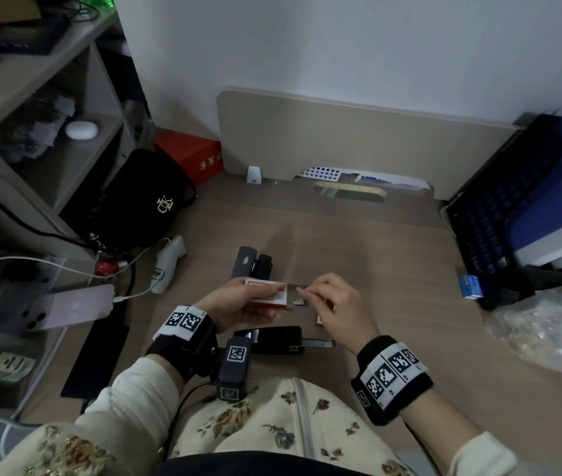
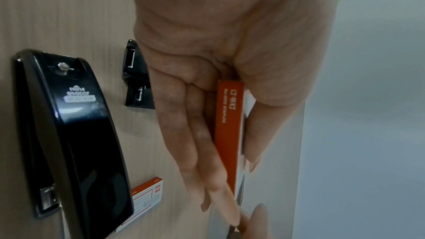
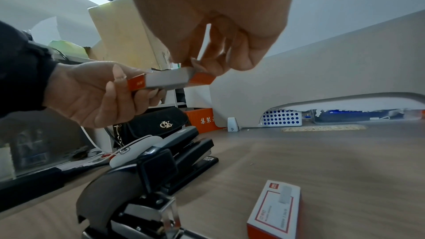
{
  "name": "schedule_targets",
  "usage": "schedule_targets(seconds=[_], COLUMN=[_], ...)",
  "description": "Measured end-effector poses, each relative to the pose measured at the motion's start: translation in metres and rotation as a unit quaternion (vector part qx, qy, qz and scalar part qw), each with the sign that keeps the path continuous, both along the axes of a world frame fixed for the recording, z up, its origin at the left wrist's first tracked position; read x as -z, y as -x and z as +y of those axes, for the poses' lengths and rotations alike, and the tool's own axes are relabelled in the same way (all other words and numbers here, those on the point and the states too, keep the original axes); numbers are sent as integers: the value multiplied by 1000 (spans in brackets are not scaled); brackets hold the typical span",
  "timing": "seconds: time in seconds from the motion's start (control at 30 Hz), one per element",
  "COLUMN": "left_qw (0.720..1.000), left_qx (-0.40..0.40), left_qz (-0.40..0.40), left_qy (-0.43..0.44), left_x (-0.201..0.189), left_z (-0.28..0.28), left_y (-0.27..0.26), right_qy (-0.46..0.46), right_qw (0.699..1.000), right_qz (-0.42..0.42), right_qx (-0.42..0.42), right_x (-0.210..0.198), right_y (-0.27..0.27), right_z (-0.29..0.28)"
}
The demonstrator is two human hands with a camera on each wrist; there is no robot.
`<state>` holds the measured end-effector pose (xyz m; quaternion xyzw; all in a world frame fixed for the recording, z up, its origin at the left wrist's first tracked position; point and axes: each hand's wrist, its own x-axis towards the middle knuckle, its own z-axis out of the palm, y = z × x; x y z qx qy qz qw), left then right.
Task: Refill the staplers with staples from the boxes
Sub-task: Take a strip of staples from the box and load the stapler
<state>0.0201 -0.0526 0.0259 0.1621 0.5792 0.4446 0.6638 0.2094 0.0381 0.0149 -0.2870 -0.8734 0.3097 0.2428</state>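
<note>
My left hand point(image 1: 238, 300) grips a red-and-white staple box point(image 1: 267, 295) above the desk. Its grey inner tray point(image 3: 168, 79) is slid partly out to the right, and my right hand point(image 1: 307, 297) pinches the tray's orange end point(image 3: 202, 78). Below my hands a black stapler point(image 1: 277, 340) lies with its metal staple rail point(image 1: 320, 343) pulled out. A second, grey-and-black stapler point(image 1: 252, 262) sits farther back. Another staple box point(image 3: 276, 206) lies on the desk under my right hand. The left wrist view shows my fingers around the held box point(image 2: 228, 134) beside the black stapler point(image 2: 69, 134).
A black bag point(image 1: 145, 204), a white device point(image 1: 169, 266), a pink phone on a cable point(image 1: 69, 309) and shelves crowd the left. A black rack with a blue folder point(image 1: 527, 207), a small blue box point(image 1: 470, 286) and a plastic bag point(image 1: 547, 328) stand at the right.
</note>
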Motion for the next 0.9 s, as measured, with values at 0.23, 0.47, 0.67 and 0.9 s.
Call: schedule_targets(seconds=[0.23,0.47,0.67,0.9], left_qw=[1000,1000,1000,1000], left_qx=[16,11,19,12], left_qz=[6,-3,-6,-13], left_qy=[1,7,6,3], left_x=[-1,-2,-3,-1], left_z=[-1,-2,-1,-2], left_y=[-1,-2,-2,-1], right_qy=[7,42,129,216], right_qw=[999,997,991,969], right_qz=[-6,-8,23,113], right_qx=[-49,-66,-18,48], right_x=[8,9,-5,-10], right_y=[-2,-3,0,-1], right_z=[3,5,4,6])
